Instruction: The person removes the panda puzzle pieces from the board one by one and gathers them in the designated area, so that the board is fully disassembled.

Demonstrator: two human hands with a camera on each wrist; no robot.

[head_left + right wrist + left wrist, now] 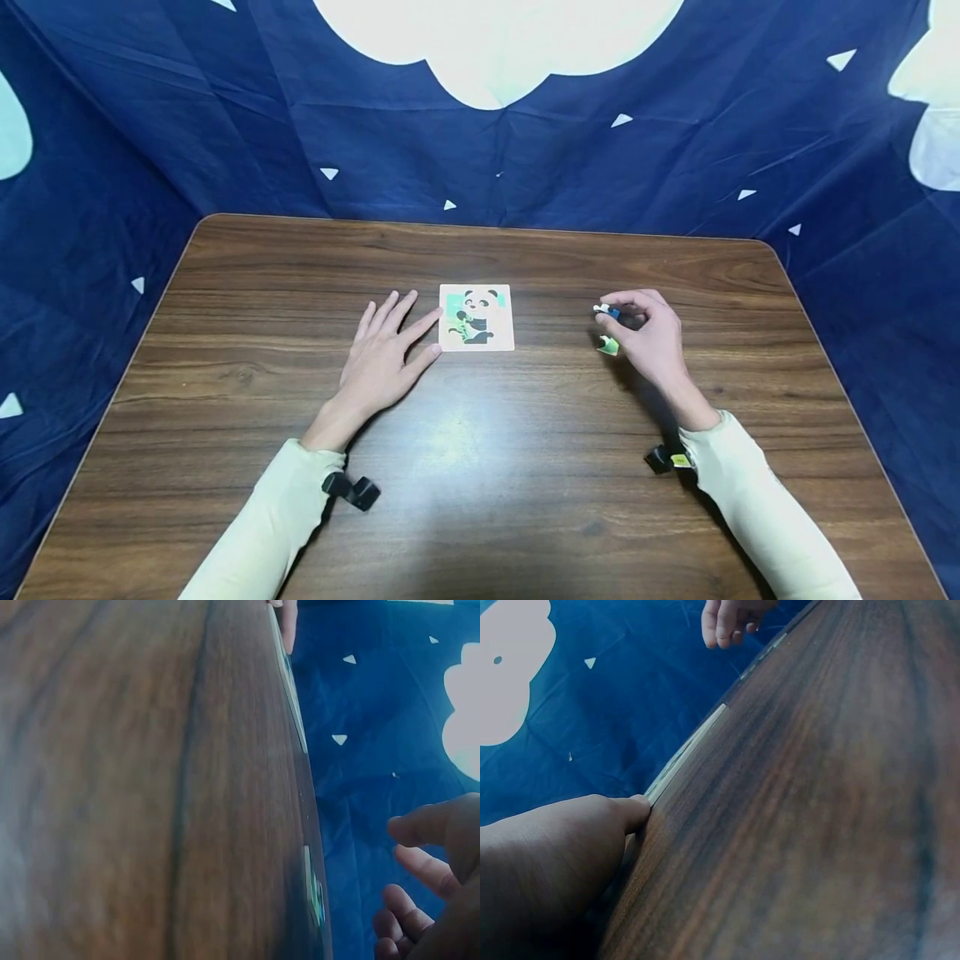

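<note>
A square panda puzzle (477, 317) with a pale border lies on the table. My left hand (380, 360) rests flat at its left side, fingers spread, with the thumb and index fingertips at the puzzle's edge. In the left wrist view the thumb (634, 813) meets the near corner of the thin board. To the right, my right hand (651, 337) hovers over a blue-and-white puzzle piece (609, 312) and a green puzzle piece (608, 346). Its thumb and fingers are bent and parted; the right wrist view shows nothing between them, with the pieces (313, 892) lying on the table.
The brown wooden table (480, 517) has rounded far corners. Behind it and at both sides hangs a dark blue cloth (247, 108) with white clouds and triangles. Each pale sleeve carries a small black wrist camera, such as the left one (352, 490).
</note>
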